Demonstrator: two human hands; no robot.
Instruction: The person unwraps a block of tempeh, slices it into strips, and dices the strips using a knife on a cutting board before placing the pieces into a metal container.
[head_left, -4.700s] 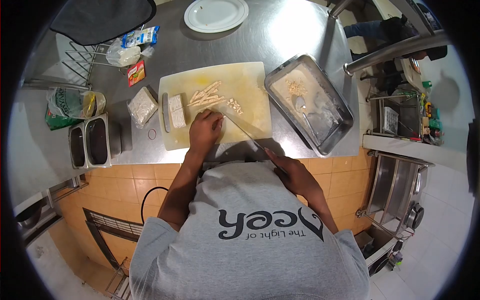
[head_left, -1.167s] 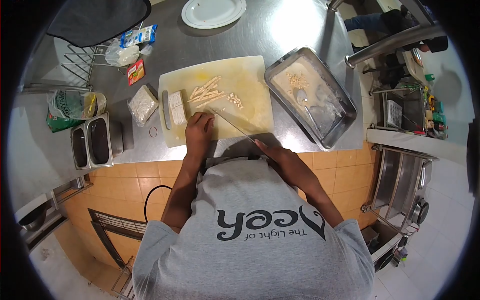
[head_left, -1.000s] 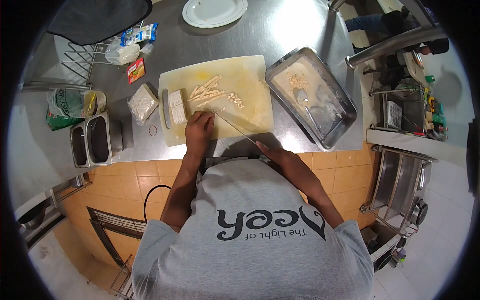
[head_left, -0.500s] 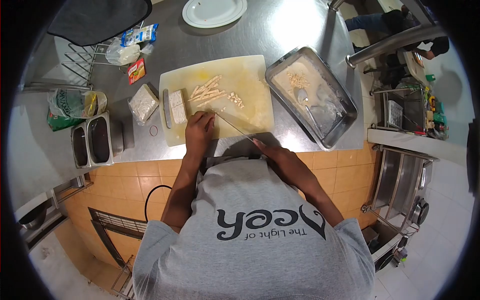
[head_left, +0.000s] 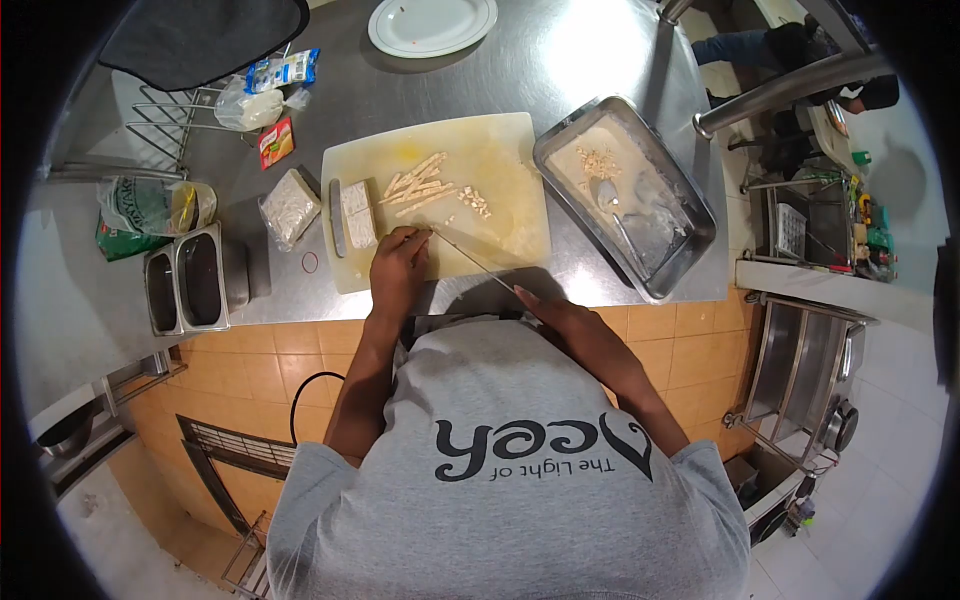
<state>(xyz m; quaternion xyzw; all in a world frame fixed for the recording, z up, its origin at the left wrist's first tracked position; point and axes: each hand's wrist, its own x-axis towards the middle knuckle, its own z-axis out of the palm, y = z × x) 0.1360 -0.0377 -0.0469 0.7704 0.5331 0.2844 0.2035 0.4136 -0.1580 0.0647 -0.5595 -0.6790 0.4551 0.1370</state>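
Note:
On the pale cutting board (head_left: 500, 240), my left hand (head_left: 400, 262) is curled with the fingers pressed together at the knife's tip; whatever they hold is hidden. My right hand (head_left: 560, 318) grips the knife (head_left: 475, 258) by its handle at the board's near edge, and the blade slants up-left to the left fingertips. Just beyond lie pale tempeh strips (head_left: 415, 183) and a small heap of diced tempeh (head_left: 473, 202). A tempeh block (head_left: 357, 213) rests at the board's left side. Another, wrapped tempeh block (head_left: 291, 210) lies on the steel table left of the board.
To the right stands a metal tray (head_left: 690, 235) of pale batter with a spoon (head_left: 620, 225) in it. A white plate (head_left: 430, 45) is at the back. Leftward are a red packet (head_left: 276, 143), a rubber band (head_left: 310, 262) and steel containers (head_left: 203, 285). Another person (head_left: 760, 48) is at far right.
The view has shifted very slightly. Both hands and the knife stay in nearly the same place, with only a tiny movement at the blade and fingertips.

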